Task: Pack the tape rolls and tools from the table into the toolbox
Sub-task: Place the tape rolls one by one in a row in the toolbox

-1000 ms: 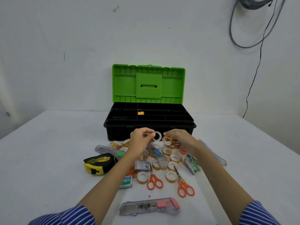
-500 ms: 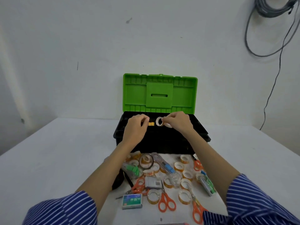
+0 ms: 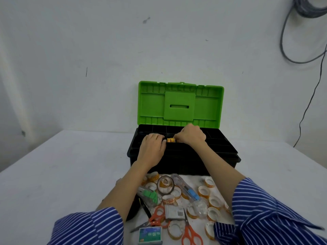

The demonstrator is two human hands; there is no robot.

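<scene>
The black toolbox [image 3: 221,152] stands open at the table's middle, its green lid [image 3: 180,103] upright. Orange tape rolls [image 3: 171,140] sit in a middle compartment of its top tray. My right hand [image 3: 191,136] reaches into the tray from the right, and its curled fingers pinch the rolls there. From the left, my left hand [image 3: 153,147] lies palm down on the tray right beside the rolls; its fingertips are hidden. Several loose tape rolls [image 3: 203,190], a clear box cutter [image 3: 189,190] and orange scissors [image 3: 190,234] lie in front of the toolbox.
Among the pile are a larger clear tape roll [image 3: 165,184], a second pair of scissors [image 3: 157,218], a grey stapler [image 3: 174,212] and a staples box [image 3: 150,235]. A dark tape measure [image 3: 132,209] is mostly hidden under my left forearm. Cables [image 3: 304,110] hang on the right wall.
Both hands rose from the pile with tape rolls, reached over the toolbox and dropped into its tray. The white ring held by my right hand is no longer visible.
</scene>
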